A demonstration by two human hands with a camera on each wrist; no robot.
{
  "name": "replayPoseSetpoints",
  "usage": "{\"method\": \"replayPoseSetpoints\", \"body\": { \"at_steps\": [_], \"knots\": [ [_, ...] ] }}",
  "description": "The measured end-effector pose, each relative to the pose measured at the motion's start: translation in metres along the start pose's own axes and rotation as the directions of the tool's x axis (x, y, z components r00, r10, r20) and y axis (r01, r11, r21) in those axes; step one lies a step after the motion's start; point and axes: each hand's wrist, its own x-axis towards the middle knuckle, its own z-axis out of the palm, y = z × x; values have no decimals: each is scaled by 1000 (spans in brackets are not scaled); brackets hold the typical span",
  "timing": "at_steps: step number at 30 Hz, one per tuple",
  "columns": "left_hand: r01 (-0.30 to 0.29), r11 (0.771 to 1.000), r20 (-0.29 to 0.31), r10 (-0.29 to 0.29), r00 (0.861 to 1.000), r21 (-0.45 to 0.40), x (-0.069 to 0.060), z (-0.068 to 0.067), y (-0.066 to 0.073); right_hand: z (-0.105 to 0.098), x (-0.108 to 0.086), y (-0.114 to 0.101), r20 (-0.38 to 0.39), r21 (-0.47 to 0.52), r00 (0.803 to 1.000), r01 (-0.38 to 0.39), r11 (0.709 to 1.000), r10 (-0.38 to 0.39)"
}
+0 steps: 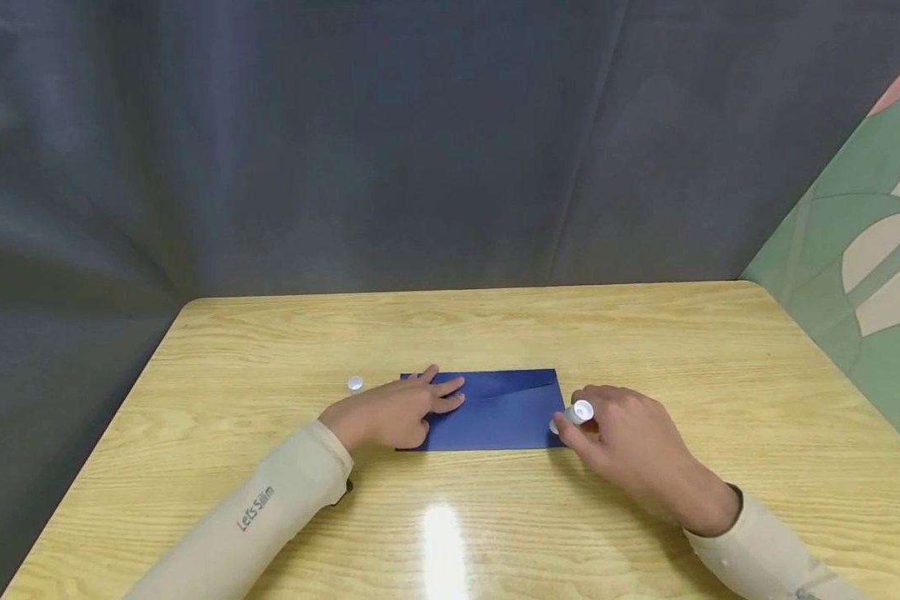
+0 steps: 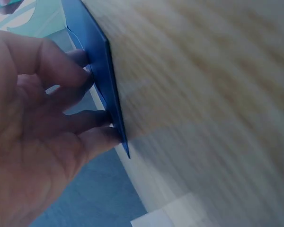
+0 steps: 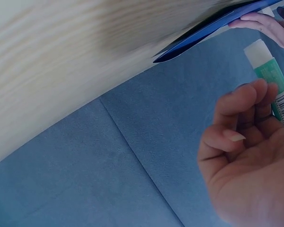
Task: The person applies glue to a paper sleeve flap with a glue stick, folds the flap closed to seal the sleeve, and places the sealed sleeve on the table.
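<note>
A dark blue envelope (image 1: 495, 421) lies flat on the table, its flap edge running along the far side. My left hand (image 1: 401, 412) rests on the envelope's left part with fingers spread, and in the left wrist view its fingertips press the blue paper (image 2: 100, 71). Between thumb and fingers, my right hand (image 1: 630, 433) holds a glue stick (image 1: 581, 411) at the envelope's right edge. In the right wrist view the glue stick (image 3: 272, 78) has a green label with a barcode and a white end. I cannot tell whether its tip touches the paper.
A small round white cap (image 1: 355, 383) stands on the wooden table (image 1: 270, 350), left of the envelope and close to my left forearm. Dark grey cloth (image 1: 390, 150) hangs behind the table, and a leaf-patterned cloth (image 1: 862, 250) is at the right.
</note>
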Motion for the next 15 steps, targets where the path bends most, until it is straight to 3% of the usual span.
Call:
{"method": "replayPoseSetpoints", "body": {
  "at_steps": [4, 11, 15],
  "knots": [
    [-13, 1000, 7, 13, 1000, -15, -1, 1, -4, 1, 0, 0, 0, 0, 1000, 5, 1000, -5],
    [-16, 998, 43, 14, 999, 52, -1, 3, -7, 1, 0, -1, -1, -9, 1000, 16, 1000, -16],
    [-17, 999, 50, 15, 999, 42, -2, 2, -9, 1, -1, -2, -15, -10, 1000, 20, 1000, -21]
  ]
}}
